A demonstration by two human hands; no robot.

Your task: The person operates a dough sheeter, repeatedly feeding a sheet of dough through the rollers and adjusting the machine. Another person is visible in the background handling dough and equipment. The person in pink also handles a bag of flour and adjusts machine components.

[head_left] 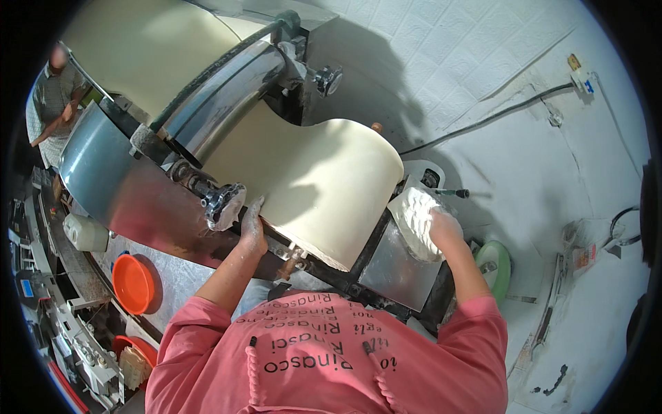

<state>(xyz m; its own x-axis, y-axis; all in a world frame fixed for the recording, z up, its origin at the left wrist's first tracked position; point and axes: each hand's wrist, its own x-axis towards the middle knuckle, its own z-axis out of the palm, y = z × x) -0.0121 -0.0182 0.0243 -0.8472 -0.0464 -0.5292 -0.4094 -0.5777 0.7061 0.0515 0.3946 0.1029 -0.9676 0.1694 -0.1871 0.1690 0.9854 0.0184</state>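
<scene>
A wide cream sheet of dough (310, 179) hangs off a steel roller (221, 103) of a dough-rolling machine and drapes over its front. My left hand (252, 228), dusted with flour, rests at the left lower edge of the sheet, beside a black knob (224, 205). At the machine's right end, my right hand (441, 228) presses on a white, flour-coated lump (417, 217). The lump sits on top of the machine's steel side panel (396, 269). My pink sleeves come in from below.
An orange bowl (132, 283) and a white jug (86, 232) stand on the floor at left. Another person (52, 96) stands at the far left. A green-rimmed disc (498, 265) lies at right. A black cable (496, 114) runs along the white wall.
</scene>
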